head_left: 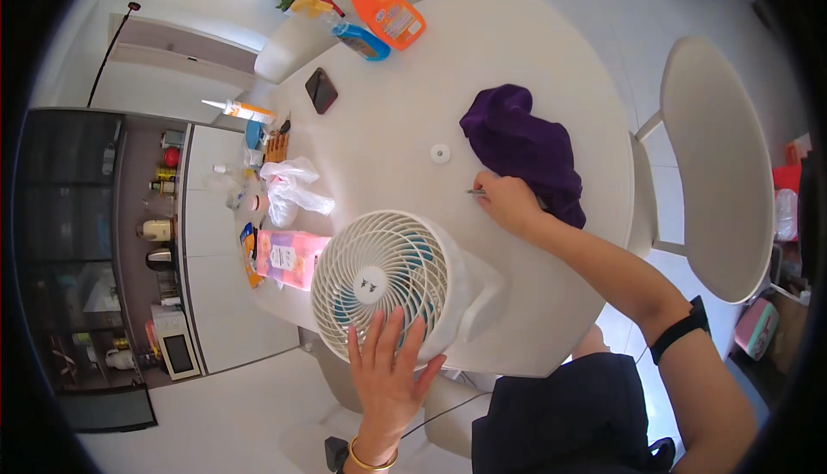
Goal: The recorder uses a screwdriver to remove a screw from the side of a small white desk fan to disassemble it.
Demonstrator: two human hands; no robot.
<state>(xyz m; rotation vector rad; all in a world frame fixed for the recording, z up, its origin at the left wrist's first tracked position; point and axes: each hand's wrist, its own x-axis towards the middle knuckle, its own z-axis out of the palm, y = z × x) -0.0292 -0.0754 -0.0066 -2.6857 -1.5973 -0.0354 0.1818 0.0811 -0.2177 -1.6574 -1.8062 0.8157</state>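
Near the close edge of the pale table (388, 142), a white fan (455, 310) sits with its round spiral grille (379, 254) turned toward the left and teal blades behind the ribs. The left hand (388, 366) lies against the lower part of that grille with its fingers spread, resting on the ribs rather than closed around anything. Across the table, just beside a crumpled purple cloth (525, 138), the right hand (510, 203) pinches a slim metal piece (473, 192) between thumb and fingertips, a narrow grip; most of the piece is hidden, so its exact kind cannot be told. A small white disc (440, 154) lies apart from that hand, toward the far side. Judging by its look, the fan is stiff plastic, bulky but probably moderate in weight, with smooth surfaces that may slip; the thin ribs could flex under hard pressure, so the thick outer housing or the stand seems the sounder place to hold. The metal piece looks hard and light, easily dropped, and suits a fingertip pinch. The cloth should be soft and limp, best gathered by a fold.
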